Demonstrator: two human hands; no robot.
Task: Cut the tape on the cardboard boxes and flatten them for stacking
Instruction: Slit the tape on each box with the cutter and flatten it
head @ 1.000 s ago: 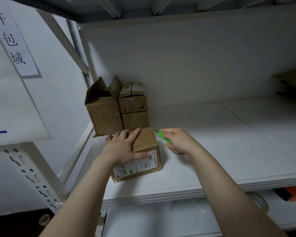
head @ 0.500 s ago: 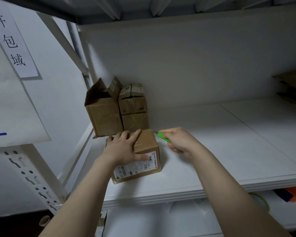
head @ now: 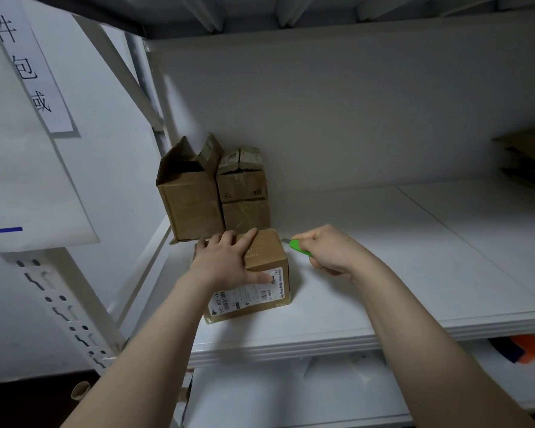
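Small brown matt cardboard box [head: 267, 254], glossy clear tape, white paper label [head: 249, 296]. Green smooth plastic cutter [head: 300, 248]. White matt smooth shelf board [head: 383, 273]. White painted metal upright [head: 59, 304].

Box [head: 269, 257] near on shelf [head: 383, 273], left hand [head: 226, 261] on it, cutter [head: 300, 248] just right, 3 boxes [head: 217, 196] far left

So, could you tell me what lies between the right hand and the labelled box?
The head view shows only the green cutter, gripped by the right hand, with its blade tip pointing at the box near its top edge.
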